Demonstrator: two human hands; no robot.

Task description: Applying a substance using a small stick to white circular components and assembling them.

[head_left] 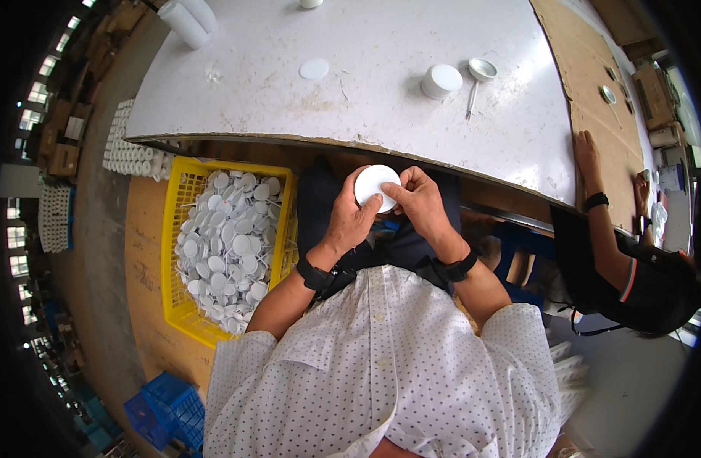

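Observation:
A white round disc point(371, 188) is held between my two hands just below the table's near edge. My left hand point(344, 217) grips its left side, fingers underneath and thumb on the face. My right hand point(423, 206) pinches its right side, with the thumb pressed on the face. To the left stands a yellow plastic crate point(169, 252) heaped with white disc-headed pieces point(227, 237), some showing thin stems. On the table point(381, 99) lie a thin white disc point(314, 69), a short stack of white discs point(442, 81) and a round metal cup with a thin stem point(481, 72).
White rolls point(186, 23) stand at the far left of the table. A co-worker's arm point(598, 206) reaches onto the cardboard sheet point(606, 122) at right, where another stemmed metal cup point(608, 95) lies. Blue baskets point(171, 404) sit on the floor at lower left.

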